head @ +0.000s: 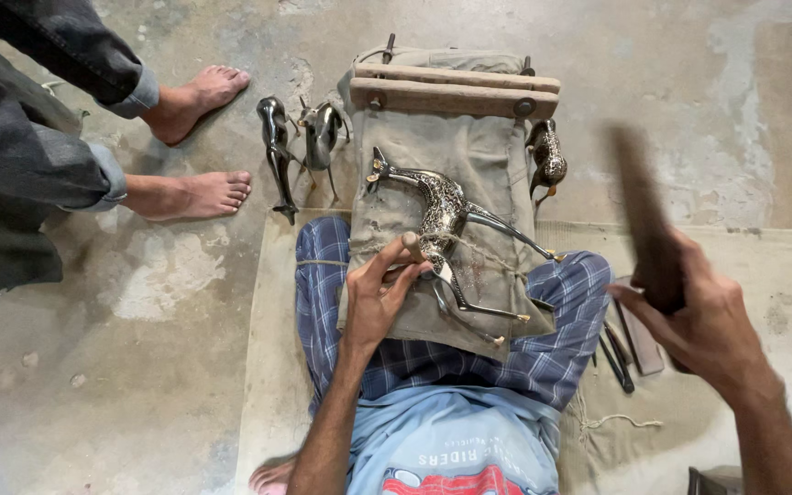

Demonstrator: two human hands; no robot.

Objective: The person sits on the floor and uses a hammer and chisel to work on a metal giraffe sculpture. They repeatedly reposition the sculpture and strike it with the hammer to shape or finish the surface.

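Raised near the lens, my right hand (pixel 703 321) grips tightly a blurred dark wooden mallet (pixel 643 220). My left hand (pixel 379 298) closes its fingers around a small wooden-headed chisel (pixel 412 246) and sets it on the engraved silver metal deer figure (pixel 446 229). I see the figure lying tied with string on a beige cloth-covered work board (pixel 469 156) over my lap.

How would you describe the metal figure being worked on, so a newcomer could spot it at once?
Find the khaki cloth pad across the seated person's lap. The deer figurine lies on it, tied with string, beside the left hand. Unlike the figurines on the floor, it is patterned.
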